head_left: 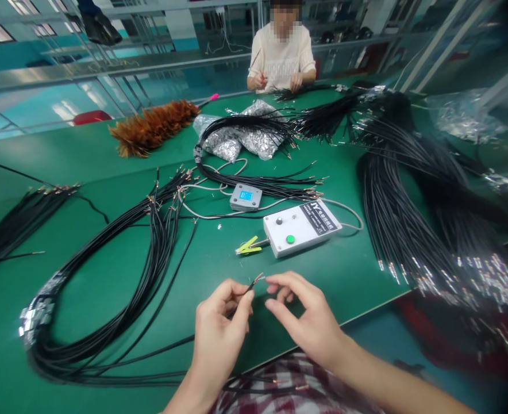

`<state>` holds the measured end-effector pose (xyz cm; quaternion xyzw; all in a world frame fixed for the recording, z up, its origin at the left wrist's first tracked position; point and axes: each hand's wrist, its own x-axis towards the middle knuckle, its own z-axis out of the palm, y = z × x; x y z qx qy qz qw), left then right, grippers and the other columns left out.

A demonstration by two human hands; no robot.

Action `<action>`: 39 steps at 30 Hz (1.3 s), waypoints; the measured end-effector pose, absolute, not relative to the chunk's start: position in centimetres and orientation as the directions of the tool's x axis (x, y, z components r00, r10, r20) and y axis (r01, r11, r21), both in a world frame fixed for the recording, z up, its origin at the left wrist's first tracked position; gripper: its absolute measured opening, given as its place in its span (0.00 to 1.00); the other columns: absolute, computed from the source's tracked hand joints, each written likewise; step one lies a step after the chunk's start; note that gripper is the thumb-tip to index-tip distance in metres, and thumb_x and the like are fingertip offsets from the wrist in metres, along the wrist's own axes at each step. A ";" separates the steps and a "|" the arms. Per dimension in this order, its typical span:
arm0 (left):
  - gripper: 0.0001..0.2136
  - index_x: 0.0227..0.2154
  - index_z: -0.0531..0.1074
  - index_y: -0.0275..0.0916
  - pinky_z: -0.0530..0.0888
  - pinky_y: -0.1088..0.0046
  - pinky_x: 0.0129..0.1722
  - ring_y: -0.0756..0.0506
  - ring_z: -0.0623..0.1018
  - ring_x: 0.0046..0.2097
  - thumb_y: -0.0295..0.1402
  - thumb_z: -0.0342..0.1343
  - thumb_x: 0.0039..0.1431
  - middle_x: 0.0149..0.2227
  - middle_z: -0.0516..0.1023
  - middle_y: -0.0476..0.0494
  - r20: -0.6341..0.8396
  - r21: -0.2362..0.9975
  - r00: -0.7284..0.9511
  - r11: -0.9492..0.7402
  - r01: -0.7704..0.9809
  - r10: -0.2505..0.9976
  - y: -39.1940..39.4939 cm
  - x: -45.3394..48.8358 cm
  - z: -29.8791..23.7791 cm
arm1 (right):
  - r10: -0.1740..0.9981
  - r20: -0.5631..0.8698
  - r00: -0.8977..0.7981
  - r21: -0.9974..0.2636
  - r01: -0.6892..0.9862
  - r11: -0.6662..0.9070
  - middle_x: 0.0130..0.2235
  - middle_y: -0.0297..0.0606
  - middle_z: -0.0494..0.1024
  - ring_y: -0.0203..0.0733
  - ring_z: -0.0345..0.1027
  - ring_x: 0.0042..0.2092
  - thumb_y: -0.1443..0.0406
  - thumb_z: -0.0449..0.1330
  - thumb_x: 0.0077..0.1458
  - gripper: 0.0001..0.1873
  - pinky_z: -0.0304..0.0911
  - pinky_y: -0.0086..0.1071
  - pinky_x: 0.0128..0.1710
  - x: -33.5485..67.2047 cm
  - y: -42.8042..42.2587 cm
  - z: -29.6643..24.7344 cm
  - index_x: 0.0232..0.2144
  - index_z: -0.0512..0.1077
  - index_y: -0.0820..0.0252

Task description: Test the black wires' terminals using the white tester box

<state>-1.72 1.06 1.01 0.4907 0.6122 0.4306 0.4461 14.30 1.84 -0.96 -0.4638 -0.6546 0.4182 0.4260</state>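
Note:
Between the thumb and fingers of my left hand [224,322] is the end of a black cable [251,286], its sheath stripped so thin inner wires show at the tip. My right hand [299,305] is just to the right of that tip, thumb and forefinger apart, with nothing seen between them. Beyond my hands stands a white box [302,227] with a green button, a knob and a black label. A yellow-green clip [249,246] sticks out from its left side. The cable runs back under my left hand toward a looped bundle of black cables [103,241].
A small grey box with a blue label [245,197] lies behind the white box. More cable bundles [392,213] fill the right side. Bags of silvery pieces [260,138] and a brown feather duster [154,126] are farther back. A person [282,57] sits opposite, hands on cables.

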 end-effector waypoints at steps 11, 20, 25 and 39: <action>0.09 0.25 0.69 0.37 0.66 0.80 0.16 0.53 0.70 0.17 0.37 0.59 0.54 0.19 0.71 0.52 -0.174 0.969 -0.154 0.197 0.147 0.973 0.9 -1.3 0.9 | 0.970 -0.187 -0.158 -0.950 -0.222 -0.220 0.27 0.33 0.75 0.32 0.64 0.24 0.57 0.65 0.49 0.13 0.63 0.28 0.26 11.8 3.7 -0.7 0.27 0.72 0.61; 0.14 0.24 0.66 0.37 0.63 0.81 0.14 0.53 0.68 0.14 0.40 0.62 0.50 0.17 0.71 0.53 -0.287 0.957 -0.155 0.290 -0.003 0.945 1.3 -1.5 0.8 | 0.952 -0.240 -0.188 -0.911 -0.296 -0.288 0.27 0.31 0.72 0.31 0.59 0.25 0.54 0.65 0.49 0.17 0.58 0.28 0.27 11.6 3.5 -1.3 0.36 0.75 0.60; 0.14 0.25 0.66 0.37 0.62 0.81 0.14 0.54 0.68 0.14 0.40 0.63 0.49 0.17 0.70 0.53 -0.301 0.953 -0.134 0.301 -0.022 0.944 1.3 -1.4 0.7 | 0.949 -0.283 -0.139 -0.870 -0.380 -0.315 0.20 0.25 0.63 0.30 0.53 0.23 0.53 0.67 0.47 0.16 0.52 0.27 0.25 10.0 4.0 -0.8 0.29 0.73 0.60; 0.10 0.26 0.67 0.37 0.65 0.80 0.16 0.54 0.68 0.17 0.36 0.58 0.58 0.20 0.71 0.52 -0.198 0.980 -0.113 0.199 -0.002 0.974 0.6 -1.8 -1.3 | 0.882 -0.369 -0.293 -0.797 -0.389 -0.462 0.24 0.28 0.69 0.27 0.54 0.24 0.56 0.71 0.42 0.18 0.52 0.26 0.26 10.6 4.2 -1.1 0.32 0.78 0.63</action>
